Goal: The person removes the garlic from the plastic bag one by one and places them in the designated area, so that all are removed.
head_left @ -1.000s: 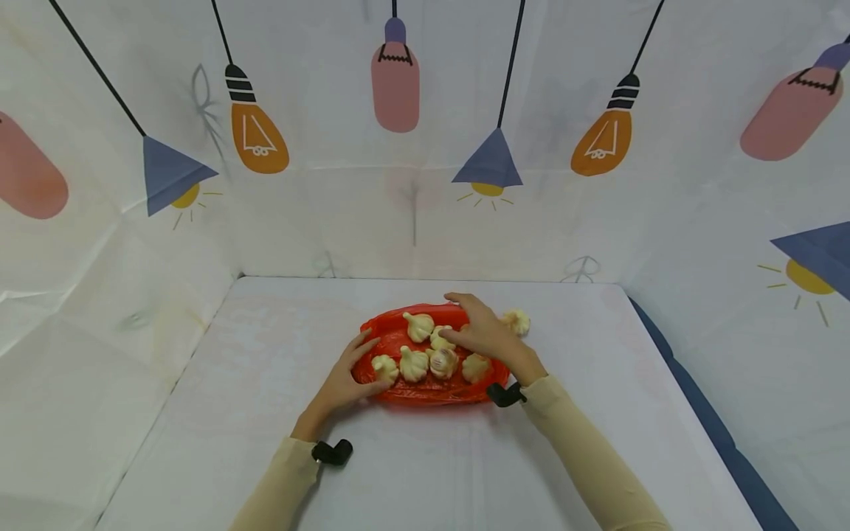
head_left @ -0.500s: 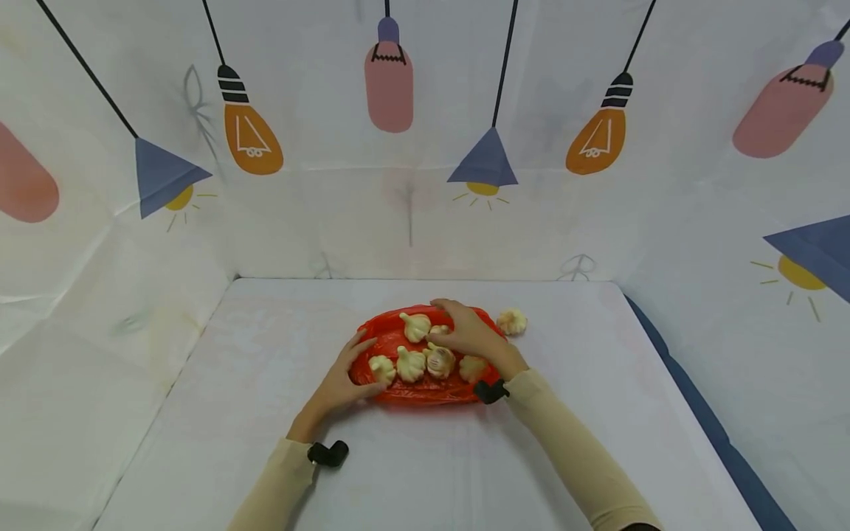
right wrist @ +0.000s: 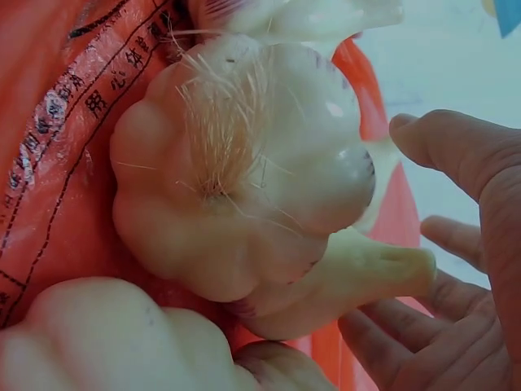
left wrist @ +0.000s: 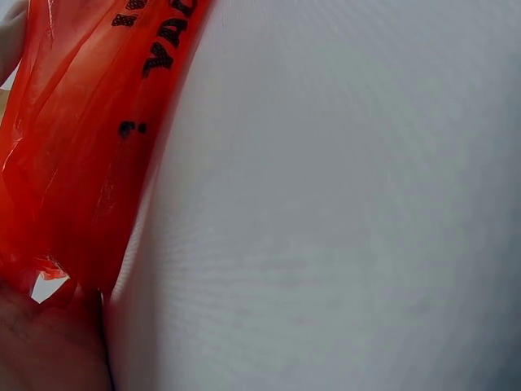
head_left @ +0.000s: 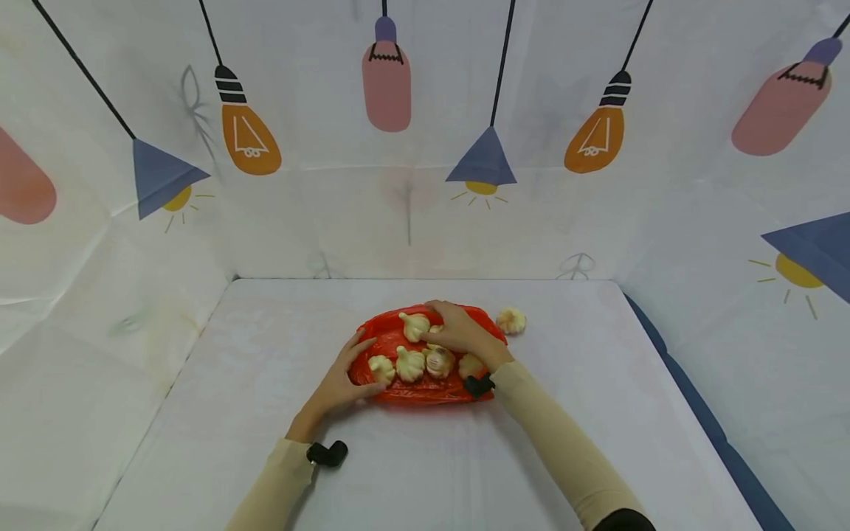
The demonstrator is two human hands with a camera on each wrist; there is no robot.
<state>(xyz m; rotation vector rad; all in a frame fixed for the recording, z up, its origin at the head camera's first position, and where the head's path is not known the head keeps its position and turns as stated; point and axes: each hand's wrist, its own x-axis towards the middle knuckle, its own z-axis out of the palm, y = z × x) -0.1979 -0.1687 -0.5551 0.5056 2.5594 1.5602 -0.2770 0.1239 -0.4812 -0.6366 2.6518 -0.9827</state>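
A red plastic bag (head_left: 432, 397) lies spread on the table with several garlic bulbs (head_left: 410, 363) on it. My left hand (head_left: 337, 380) holds the bag's left end, fingers and thumb curved over its edge. Red film with black print (left wrist: 89, 106) fills the left part of the left wrist view. Over the bag's right half reaches my right hand (head_left: 458, 329), fingers spread and thumb apart. It partly covers a bulb beneath it. In the right wrist view, a large root-end garlic bulb (right wrist: 236, 163) sits close to the thumb and loosely bent fingers, with none gripped.
One garlic bulb (head_left: 511, 321) lies on the white table (head_left: 279, 324) just off the bag's back right edge. A hanging sheet printed with lamps (head_left: 478, 158) encloses the table's back and sides. Dark blue cloth (head_left: 704, 405) runs along the right edge.
My right hand has shifted left over the bag, uncovering the loose bulb at the back right. The left hand stays at the bag's left end.
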